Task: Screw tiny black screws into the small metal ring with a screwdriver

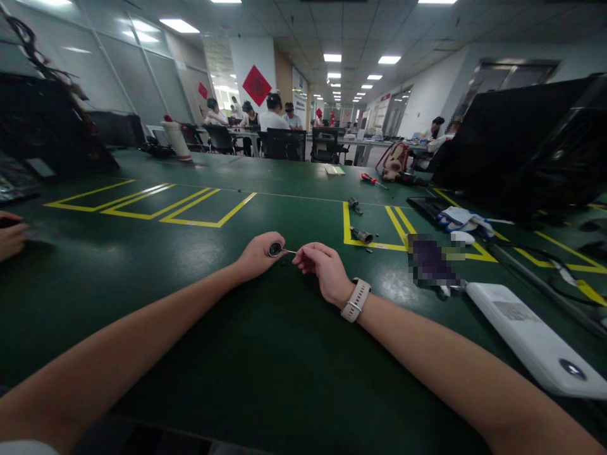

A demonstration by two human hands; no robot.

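My left hand [258,254] is closed around a small round dark part with a metal rim [274,249], held just above the green table [190,265]. My right hand [322,265], with a light watch strap on its wrist, pinches a thin metal pin or tool [288,251] whose tip meets the round part. Both forearms rest on the table in front of me. Two small metal cylinders lie further back: one [361,236] on a yellow line, another [354,204] beyond it.
A white flat device [531,341] lies at my right, with cables and gloves [462,219] behind it. A red-handled screwdriver [373,181] lies far back. Another person's hand [10,237] rests at the left edge. Dark equipment stands left and right; seated people are in the background.
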